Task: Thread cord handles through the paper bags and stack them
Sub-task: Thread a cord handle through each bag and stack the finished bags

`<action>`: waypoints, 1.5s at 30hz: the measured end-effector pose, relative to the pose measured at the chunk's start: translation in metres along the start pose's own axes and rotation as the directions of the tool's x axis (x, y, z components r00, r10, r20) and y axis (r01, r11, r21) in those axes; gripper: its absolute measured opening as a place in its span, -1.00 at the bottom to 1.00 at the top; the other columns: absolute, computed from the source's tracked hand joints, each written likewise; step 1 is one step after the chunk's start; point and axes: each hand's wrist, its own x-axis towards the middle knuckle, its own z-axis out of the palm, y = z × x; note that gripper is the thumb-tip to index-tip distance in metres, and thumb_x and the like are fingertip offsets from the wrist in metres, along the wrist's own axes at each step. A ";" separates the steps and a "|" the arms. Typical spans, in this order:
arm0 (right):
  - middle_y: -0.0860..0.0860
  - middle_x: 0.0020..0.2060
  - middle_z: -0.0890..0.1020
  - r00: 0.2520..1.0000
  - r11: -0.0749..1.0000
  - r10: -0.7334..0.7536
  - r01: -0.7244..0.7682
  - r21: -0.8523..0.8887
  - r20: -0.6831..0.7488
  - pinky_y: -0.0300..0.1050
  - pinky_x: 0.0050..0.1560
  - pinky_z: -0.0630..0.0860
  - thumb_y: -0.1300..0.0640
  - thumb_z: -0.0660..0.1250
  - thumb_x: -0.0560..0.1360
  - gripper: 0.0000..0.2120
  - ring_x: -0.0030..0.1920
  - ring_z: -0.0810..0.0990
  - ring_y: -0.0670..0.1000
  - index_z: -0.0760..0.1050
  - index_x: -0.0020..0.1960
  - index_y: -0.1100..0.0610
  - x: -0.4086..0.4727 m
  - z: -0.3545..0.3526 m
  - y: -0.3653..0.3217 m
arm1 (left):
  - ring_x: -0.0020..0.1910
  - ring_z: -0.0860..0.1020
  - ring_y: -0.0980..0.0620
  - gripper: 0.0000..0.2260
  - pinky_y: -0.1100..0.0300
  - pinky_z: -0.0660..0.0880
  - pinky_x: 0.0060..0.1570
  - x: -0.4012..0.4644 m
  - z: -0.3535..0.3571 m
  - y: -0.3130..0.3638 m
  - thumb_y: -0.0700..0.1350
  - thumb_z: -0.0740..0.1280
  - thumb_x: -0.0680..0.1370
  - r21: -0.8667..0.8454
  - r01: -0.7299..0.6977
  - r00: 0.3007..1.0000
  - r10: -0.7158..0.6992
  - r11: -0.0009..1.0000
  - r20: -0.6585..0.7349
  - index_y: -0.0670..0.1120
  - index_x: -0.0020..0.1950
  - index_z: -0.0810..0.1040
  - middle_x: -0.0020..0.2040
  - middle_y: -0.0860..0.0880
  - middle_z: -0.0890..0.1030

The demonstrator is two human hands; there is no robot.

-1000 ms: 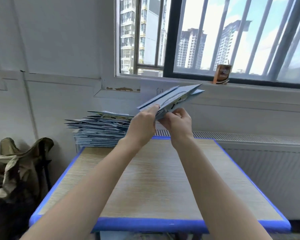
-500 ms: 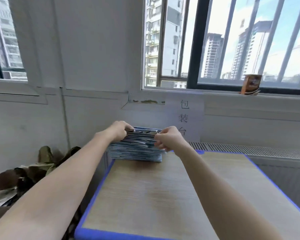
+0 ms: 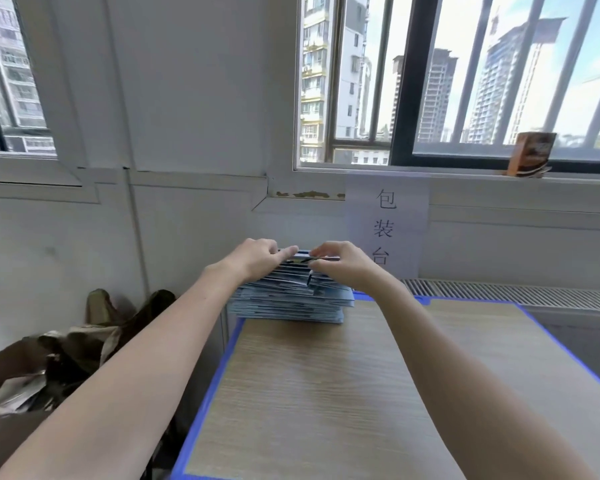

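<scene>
Both hands are resting on the stack of paper bags (image 3: 291, 301) at the table's (image 3: 326, 393) far left corner. Left hand (image 3: 257, 259) and right hand (image 3: 340, 263) are pinching the top bag (image 3: 300, 258) with curled fingers.

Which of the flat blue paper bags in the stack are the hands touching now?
The topmost blue paper bag; the left hand and right hand grip only it.

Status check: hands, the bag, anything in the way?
Left hand and right hand both grip the top bag. Bag lies on the stack at the table far corner. Nothing in the way.
</scene>
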 end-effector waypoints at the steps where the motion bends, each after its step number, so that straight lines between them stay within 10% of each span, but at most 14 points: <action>1: -0.08 0.19 0.61 0.999 1.000 -0.027 0.027 0.015 0.021 -0.11 0.21 0.42 0.00 0.43 0.52 -0.70 0.21 0.54 -0.04 0.59 0.24 -0.05 -0.003 -0.002 0.004 | -0.02 0.54 -0.03 -0.52 0.02 0.52 0.02 0.000 0.001 -0.003 0.37 0.18 0.55 0.038 -0.014 1.000 0.013 0.999 0.005 -0.02 0.10 0.52 0.00 -0.04 0.57; 12: -0.04 -0.12 0.69 0.969 0.984 -0.159 0.140 -0.109 -0.187 -0.10 -0.02 0.57 0.02 0.49 0.48 -0.88 -0.08 0.62 -0.04 0.66 -0.08 0.06 0.011 0.006 0.013 | -0.15 0.55 -0.13 -0.57 0.07 0.42 -0.19 -0.001 0.004 -0.003 0.26 0.14 0.62 0.307 -0.112 0.974 0.165 0.945 -0.154 -0.08 -0.02 0.54 -0.20 -0.07 0.56; 19: 0.04 -0.11 0.50 0.932 0.824 -0.307 0.158 -0.544 -0.194 -0.07 -0.15 0.39 0.19 0.40 0.51 -0.87 -0.12 0.49 0.11 0.44 -0.06 0.13 0.025 0.019 0.001 | -0.12 0.57 -0.16 -0.76 0.06 0.45 -0.16 -0.003 0.008 0.002 0.06 0.29 0.63 0.359 -0.149 0.949 0.234 0.922 -0.209 -0.10 -0.02 0.56 -0.18 -0.09 0.57; 25: 0.12 -0.03 0.54 0.951 0.911 -0.151 0.028 -0.412 -0.269 -0.01 -0.05 0.45 0.14 0.39 0.55 -0.85 0.04 0.47 0.14 0.45 0.02 0.17 0.027 0.034 0.002 | 0.00 0.56 -0.17 -0.90 0.04 0.50 0.00 0.004 0.017 0.013 -0.12 0.39 0.55 0.109 0.061 0.947 -0.023 0.992 -0.320 -0.15 -0.03 0.61 -0.02 -0.16 0.65; 32: 0.03 -0.26 0.54 0.999 1.000 -0.017 0.015 -0.025 -0.051 -0.13 -0.24 0.39 0.03 0.27 0.57 -0.75 -0.24 0.45 0.02 0.54 -0.12 0.21 0.001 0.008 0.003 | 0.14 0.52 -0.17 -0.38 0.01 0.44 0.11 -0.012 0.009 0.020 0.30 -0.01 0.64 0.088 0.080 0.995 -0.075 0.993 -0.063 -0.20 0.16 0.55 0.11 -0.15 0.58; 37: 0.10 -0.01 0.67 0.996 0.997 0.017 -0.023 -0.073 -0.088 -0.07 0.01 0.58 0.25 0.24 0.56 -0.78 0.02 0.62 0.11 0.64 0.07 0.21 0.023 -0.001 0.006 | -0.21 0.43 -0.10 -0.70 0.13 0.34 -0.22 0.013 -0.003 0.021 -0.03 0.35 0.57 -0.015 0.186 0.977 -0.186 0.982 -0.108 -0.11 -0.32 0.44 -0.28 -0.07 0.48; 39: 0.17 0.09 0.66 0.993 0.990 0.109 -0.113 -0.085 -0.049 0.07 0.15 0.61 0.26 0.28 0.49 -0.76 0.15 0.61 0.17 0.61 0.12 0.24 0.052 -0.003 0.014 | -0.03 0.50 -0.13 -0.81 0.12 0.45 -0.02 0.035 -0.006 0.022 -0.03 0.43 0.52 0.022 0.257 0.966 -0.255 0.966 -0.049 -0.13 -0.15 0.56 -0.04 -0.13 0.58; 41: 0.21 0.29 0.54 0.968 0.948 0.251 -0.240 -0.208 0.027 0.22 0.32 0.48 0.06 0.35 0.47 -0.59 0.33 0.47 0.27 0.50 0.27 0.21 0.082 -0.002 0.023 | 0.41 0.35 -0.25 -0.44 -0.05 0.32 0.40 0.055 -0.009 0.023 0.19 0.37 0.55 0.213 0.341 0.928 -0.363 0.916 0.078 -0.17 0.39 0.46 0.45 -0.22 0.40; 45: 0.15 0.49 0.34 0.868 0.843 0.446 -0.327 -0.426 0.217 0.11 0.36 0.37 -0.37 0.22 0.52 -0.21 0.40 0.37 0.25 0.28 0.52 0.16 0.117 0.002 0.042 | 0.54 0.20 -0.19 -0.14 -0.08 0.27 0.43 0.085 -0.017 0.009 0.44 0.18 0.51 0.268 0.527 0.700 -0.591 0.807 0.401 -0.04 0.62 0.05 0.62 -0.13 0.04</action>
